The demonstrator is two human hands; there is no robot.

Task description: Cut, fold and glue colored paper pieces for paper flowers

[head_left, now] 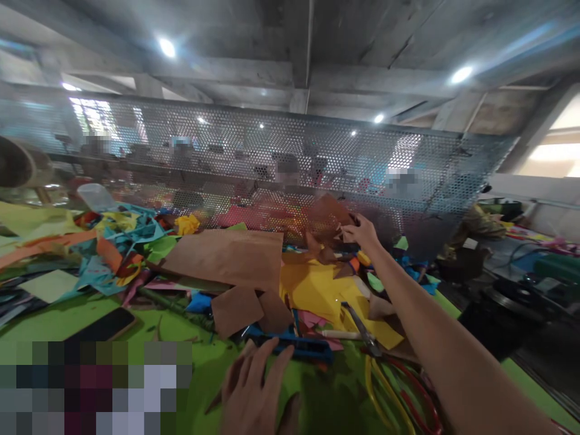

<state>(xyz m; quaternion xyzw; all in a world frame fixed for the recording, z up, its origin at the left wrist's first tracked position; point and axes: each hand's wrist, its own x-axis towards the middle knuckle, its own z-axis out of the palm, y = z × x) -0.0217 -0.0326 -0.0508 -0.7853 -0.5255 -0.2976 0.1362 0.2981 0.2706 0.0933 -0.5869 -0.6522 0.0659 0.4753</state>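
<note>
My right hand [362,234] reaches out to the far side of the table, its fingers pinched on a piece of brown paper [330,214] in front of the perforated metal screen. My left hand [258,386] lies near the front edge with fingers spread, their tips close to a long blue tool [308,348] whose kind I cannot make out. Beyond that tool are two small brown paper pieces [236,311] and a large brown sheet [231,257]. Yellow paper [312,287] spreads below my right hand. Scissors [362,329] with yellow and red handles lie beside my right forearm.
A perforated metal screen [254,157] closes off the table's far side. Crumpled coloured paper scraps [109,232] heap up at left. A phone [102,326] lies on the green tabletop [181,332]. Dark machinery [507,302] stands at right.
</note>
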